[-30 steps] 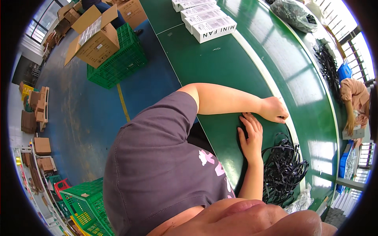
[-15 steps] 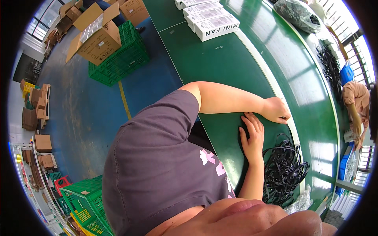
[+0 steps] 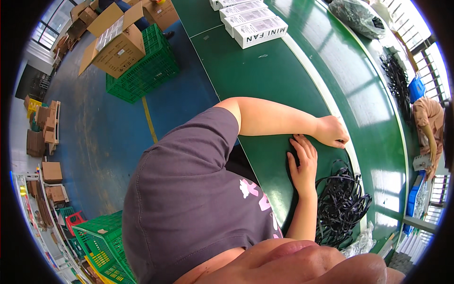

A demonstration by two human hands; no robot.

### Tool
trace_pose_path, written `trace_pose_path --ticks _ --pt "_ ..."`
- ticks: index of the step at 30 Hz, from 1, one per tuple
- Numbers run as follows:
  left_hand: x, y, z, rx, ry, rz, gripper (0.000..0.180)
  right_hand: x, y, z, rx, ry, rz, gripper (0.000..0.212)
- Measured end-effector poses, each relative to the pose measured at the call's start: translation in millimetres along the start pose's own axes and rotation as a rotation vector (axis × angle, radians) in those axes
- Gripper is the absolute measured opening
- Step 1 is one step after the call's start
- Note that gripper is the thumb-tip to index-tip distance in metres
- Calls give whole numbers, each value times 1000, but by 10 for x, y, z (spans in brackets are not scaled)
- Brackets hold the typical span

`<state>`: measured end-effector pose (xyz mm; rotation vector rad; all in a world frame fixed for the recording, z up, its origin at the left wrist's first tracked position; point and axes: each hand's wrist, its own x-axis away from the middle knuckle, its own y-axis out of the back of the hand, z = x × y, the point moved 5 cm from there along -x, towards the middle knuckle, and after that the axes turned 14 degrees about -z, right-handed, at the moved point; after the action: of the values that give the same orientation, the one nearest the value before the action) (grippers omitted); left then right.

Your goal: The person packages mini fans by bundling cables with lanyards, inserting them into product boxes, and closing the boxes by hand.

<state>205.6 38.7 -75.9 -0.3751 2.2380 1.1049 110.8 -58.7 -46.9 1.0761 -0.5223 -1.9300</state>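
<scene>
Blue factory floor (image 3: 94, 156) stretched well left of the tangle of black straps (image 3: 343, 208), which lay on the green tabletop (image 3: 265, 80). Just above the tangle, the person's left hand (image 3: 332, 132) rested by a pale strip (image 3: 312, 71), curled into a loose fist; I could not tell whether anything was inside it. Their right hand (image 3: 304, 161), up and left of the tangle, lay palm down on the tabletop, fingers slightly parted and holding nothing visible. Its forearm ran close beside the straps; whether they touched was unclear. Crumpled clear plastic (image 3: 362, 242) lay just below the tangle. Well above it stood printed white boxes (image 3: 260, 32). Far up and left of it, an opened cardboard carton (image 3: 120, 57) sat on a green plastic crate (image 3: 151, 73). Right of the tangle and higher, a co-worker (image 3: 427, 113) held a small pale box (image 3: 420, 162).
</scene>
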Motion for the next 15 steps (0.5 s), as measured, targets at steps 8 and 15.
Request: trace_pose_path --ticks 8,15 --pt "3 -7 5 0 -6 -7 21 -7 8 9 -3 -13 4 36" --pt "0 -18 12 -1 -7 -10 21 -12 11 15 1 -12 -1 36"
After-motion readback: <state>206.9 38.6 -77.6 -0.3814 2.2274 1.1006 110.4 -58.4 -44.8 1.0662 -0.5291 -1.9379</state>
